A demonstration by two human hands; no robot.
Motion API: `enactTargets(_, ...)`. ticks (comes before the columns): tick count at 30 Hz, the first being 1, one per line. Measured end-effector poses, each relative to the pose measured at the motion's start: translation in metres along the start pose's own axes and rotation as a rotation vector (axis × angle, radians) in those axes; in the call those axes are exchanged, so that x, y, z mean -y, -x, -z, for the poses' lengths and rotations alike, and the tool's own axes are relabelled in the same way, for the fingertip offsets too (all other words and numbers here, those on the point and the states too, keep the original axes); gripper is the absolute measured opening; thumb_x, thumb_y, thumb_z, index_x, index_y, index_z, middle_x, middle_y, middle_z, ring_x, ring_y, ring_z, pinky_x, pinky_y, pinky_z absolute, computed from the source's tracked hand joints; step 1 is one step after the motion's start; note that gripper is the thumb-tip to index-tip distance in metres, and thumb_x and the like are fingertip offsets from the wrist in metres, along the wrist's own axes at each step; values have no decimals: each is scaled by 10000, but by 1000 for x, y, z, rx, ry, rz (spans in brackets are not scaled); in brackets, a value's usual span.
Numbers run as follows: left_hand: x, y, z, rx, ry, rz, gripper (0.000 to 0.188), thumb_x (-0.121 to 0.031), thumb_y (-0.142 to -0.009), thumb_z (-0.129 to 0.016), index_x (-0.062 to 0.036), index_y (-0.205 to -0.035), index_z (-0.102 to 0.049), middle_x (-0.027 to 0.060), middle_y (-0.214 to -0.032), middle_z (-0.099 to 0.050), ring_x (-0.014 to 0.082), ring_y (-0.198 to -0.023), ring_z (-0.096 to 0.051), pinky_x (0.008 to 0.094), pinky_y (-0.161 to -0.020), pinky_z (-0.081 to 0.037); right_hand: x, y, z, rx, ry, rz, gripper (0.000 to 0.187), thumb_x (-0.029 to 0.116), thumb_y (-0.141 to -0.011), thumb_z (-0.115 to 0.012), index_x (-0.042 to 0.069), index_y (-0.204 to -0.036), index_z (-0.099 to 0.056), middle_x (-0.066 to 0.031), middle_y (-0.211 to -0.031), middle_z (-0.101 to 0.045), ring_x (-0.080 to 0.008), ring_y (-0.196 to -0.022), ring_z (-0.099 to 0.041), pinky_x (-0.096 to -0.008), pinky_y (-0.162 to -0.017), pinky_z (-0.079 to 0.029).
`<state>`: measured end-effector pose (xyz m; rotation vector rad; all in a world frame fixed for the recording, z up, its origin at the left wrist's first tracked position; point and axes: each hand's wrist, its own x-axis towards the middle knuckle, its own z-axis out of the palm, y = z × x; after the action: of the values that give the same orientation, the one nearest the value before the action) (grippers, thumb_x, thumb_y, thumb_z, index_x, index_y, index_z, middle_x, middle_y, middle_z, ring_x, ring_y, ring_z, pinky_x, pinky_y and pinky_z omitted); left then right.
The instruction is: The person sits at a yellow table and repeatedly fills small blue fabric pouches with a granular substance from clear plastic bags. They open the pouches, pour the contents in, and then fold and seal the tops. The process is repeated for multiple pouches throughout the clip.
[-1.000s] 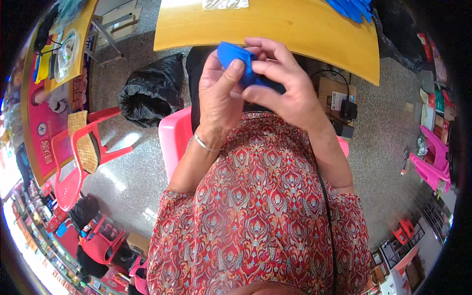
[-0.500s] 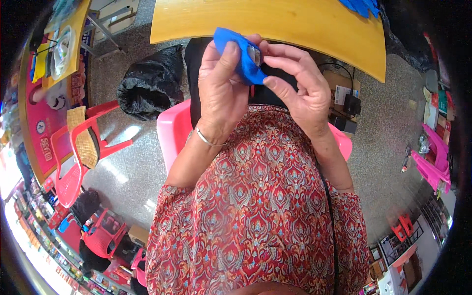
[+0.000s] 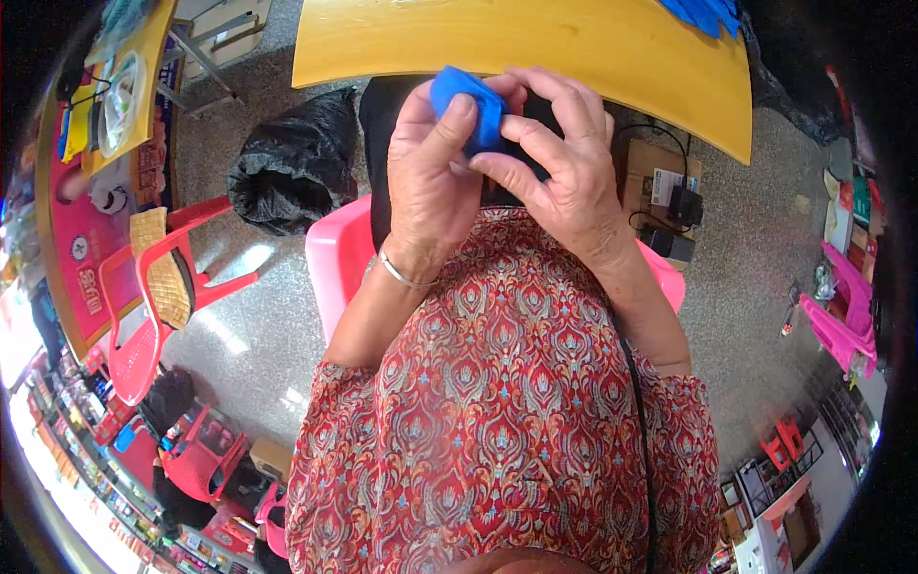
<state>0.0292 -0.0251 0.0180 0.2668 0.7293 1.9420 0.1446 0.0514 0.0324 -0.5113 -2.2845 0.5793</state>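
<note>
A small piece of blue cloth [image 3: 486, 122], folded over on itself, is held up in front of me near the table's edge. My left hand [image 3: 435, 143] grips it, the thumb pressed flat on its face and the fingers behind. From the other side my right hand [image 3: 569, 153] pinches the cloth's right edge with curled fingers, its thumb just below. Whatever lies inside the fold is hidden.
Ahead stands a yellow table [image 3: 516, 38] with more blue cloth [image 3: 706, 13] at its far right. A black plastic bag [image 3: 292, 163] sits on the floor to the left, near a red plastic chair [image 3: 143, 287]. A cardboard box [image 3: 645, 182] is under the table.
The blue cloth has been folded over, covering the clear, shiny thing that showed in it before. My right hand has moved left and closed onto the cloth's edge.
</note>
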Motion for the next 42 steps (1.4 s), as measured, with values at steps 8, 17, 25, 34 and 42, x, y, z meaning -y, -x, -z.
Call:
enactTargets(8, -3, -6, -5, -49, 3, 15, 260, -219, -940, -533, -16, -1097, -494, 204, -1041, -630, 247, -893, -649, 347, -769, -549, 2, 7, -4, -105, -776, -387, 165, 25, -820, -665, 16, -985, -660, -107, -1058, -624, -168, -986, -596, -295, -867, -474)
enactTargets(17, -10, -1, -10, 122, -145, 291, 406, -279, -959, -479, -5, -1248, -402, 144, -992, -605, 267, -799, -659, 336, -592, -563, -28, -28, 11, 290, -775, -469, 256, 200, -889, -630, -5, -1042, -632, -30, -784, -643, -64, -613, -597, -181, -541, -486)
enactTargets(25, -10, 4, 1, 101, -294, 386, 378, -207, -909, -578, 27, -1178, -455, 228, -1035, -614, 276, -788, -662, 319, -631, -561, -47, -30, 6, 119, -755, -448, 150, 128, -847, -658, 22, -953, -674, -32, -815, -672, -87, -721, -630, -213, -651, -514)
enactTargets(34, -24, 1, 13, 29, -142, 510, 316, -255, -929, -538, 17, -1090, -528, 186, -915, -649, 160, -563, -603, 231, -475, -496, -48, -27, 5, 158, -887, -690, 155, 116, -832, -671, -2, -931, -676, -41, -815, -670, -101, -748, -629, -239, -696, -517)
enactTargets(42, -23, 1, 22, -4, -31, 461, 358, -317, -957, -448, 18, -1050, -534, 194, -786, -645, 174, -456, -538, 236, -423, -441, -41, -17, 7, 259, -672, -326, 360, 153, -866, -637, 66, -1212, -581, -65, -1128, -587, -160, -989, -580, -263, -844, -464)
